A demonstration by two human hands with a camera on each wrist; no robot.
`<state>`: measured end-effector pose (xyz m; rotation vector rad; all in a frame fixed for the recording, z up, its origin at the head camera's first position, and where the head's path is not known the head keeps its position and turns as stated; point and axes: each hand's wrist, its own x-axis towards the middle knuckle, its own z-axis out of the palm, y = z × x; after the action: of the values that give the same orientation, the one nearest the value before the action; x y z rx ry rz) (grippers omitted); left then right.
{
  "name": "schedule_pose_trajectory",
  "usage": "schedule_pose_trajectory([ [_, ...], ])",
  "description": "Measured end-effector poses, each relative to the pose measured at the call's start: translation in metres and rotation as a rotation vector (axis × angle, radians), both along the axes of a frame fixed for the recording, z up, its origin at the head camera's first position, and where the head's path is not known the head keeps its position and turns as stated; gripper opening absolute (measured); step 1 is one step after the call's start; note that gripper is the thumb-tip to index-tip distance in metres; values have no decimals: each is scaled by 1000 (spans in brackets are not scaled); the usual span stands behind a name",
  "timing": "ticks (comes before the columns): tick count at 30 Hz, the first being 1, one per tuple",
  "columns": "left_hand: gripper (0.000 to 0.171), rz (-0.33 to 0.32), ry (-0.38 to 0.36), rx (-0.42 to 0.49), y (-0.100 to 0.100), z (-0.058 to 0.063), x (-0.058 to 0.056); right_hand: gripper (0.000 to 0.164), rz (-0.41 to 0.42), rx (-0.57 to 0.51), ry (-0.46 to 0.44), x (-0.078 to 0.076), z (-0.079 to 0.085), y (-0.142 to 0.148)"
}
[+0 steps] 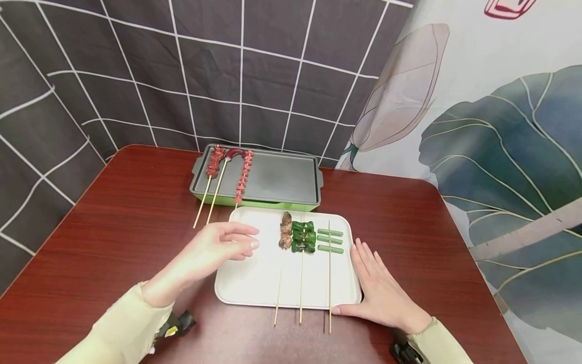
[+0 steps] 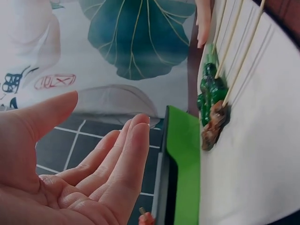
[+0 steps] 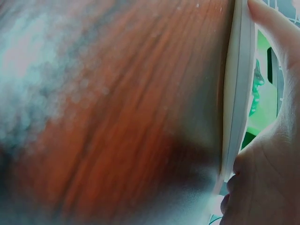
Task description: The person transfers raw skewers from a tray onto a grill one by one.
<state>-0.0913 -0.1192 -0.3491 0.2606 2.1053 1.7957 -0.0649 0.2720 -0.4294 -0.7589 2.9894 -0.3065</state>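
A white tray (image 1: 245, 283) holds a skewer of browned mushroom-like pieces (image 1: 285, 230), a skewer of rolled green peppers (image 1: 303, 236) and a skewer of short green bean pieces (image 1: 330, 240). Their bare sticks reach past the tray's front edge. Over the tray's left side is my left hand (image 1: 227, 243), holding nothing, its fingers loosely extended; the left wrist view shows its bare palm (image 2: 89, 197). At the front right corner of the tray rests my right hand (image 1: 382, 293), fingers straight along the right side and thumb at the front rim.
Behind the tray stands a green grill pan (image 1: 284, 174) with a dark plate. On its left part lie a red meat skewer (image 1: 214, 163), a curled dark red piece on a stick (image 1: 234, 152) and a skewer of small pink-red pieces (image 1: 243, 177). A gridded dark cloth (image 1: 209, 65) hangs behind.
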Motion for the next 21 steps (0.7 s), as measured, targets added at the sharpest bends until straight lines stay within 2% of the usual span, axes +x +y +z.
schedule_pose_trajectory([
  [8, 47, -58, -21, 19, 8, -15, 3, 135, -6, -3, -16, 0, 0, 0],
  [21, 48, -74, -64, 36, 24, -34, 13, 135, -5, 1, -21, -1, 0, 0],
])
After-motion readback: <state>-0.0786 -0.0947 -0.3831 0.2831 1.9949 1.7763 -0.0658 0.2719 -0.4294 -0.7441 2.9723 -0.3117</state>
